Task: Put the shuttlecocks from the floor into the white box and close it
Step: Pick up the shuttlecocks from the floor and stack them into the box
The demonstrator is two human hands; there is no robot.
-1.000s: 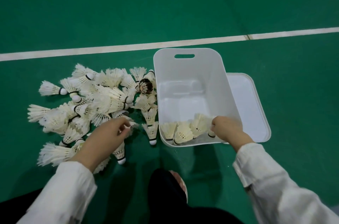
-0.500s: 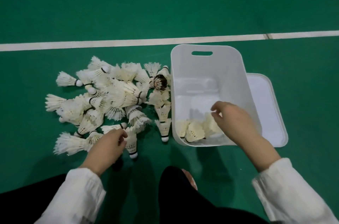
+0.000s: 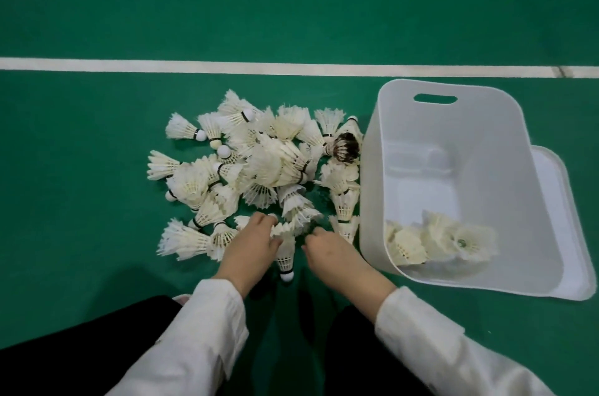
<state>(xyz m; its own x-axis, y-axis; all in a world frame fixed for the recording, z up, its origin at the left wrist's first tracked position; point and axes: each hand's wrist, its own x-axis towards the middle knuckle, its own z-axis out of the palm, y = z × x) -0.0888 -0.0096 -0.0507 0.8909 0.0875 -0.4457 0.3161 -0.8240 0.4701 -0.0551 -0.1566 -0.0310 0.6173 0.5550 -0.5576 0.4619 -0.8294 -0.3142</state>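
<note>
A shuttlecock pile (image 3: 259, 165) is lying left of the box (image 3: 486, 136) — more shuttlecocks (image 3: 437, 240) are sitting inside it, the lid (image 3: 557, 188) lying at its right.

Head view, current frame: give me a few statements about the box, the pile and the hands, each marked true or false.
1. The white box holds a few shuttlecocks at its near end. True.
2. The lid is on the box. False: it lies on the floor at the box's right side, and the box is open.
3. The left hand and right hand are both at the near edge of the pile. True.
4. The pile lies to the right of the box. False: it lies to its left.
5. Every shuttlecock in the pile is white. False: one dark-feathered shuttlecock lies beside the box.
</note>
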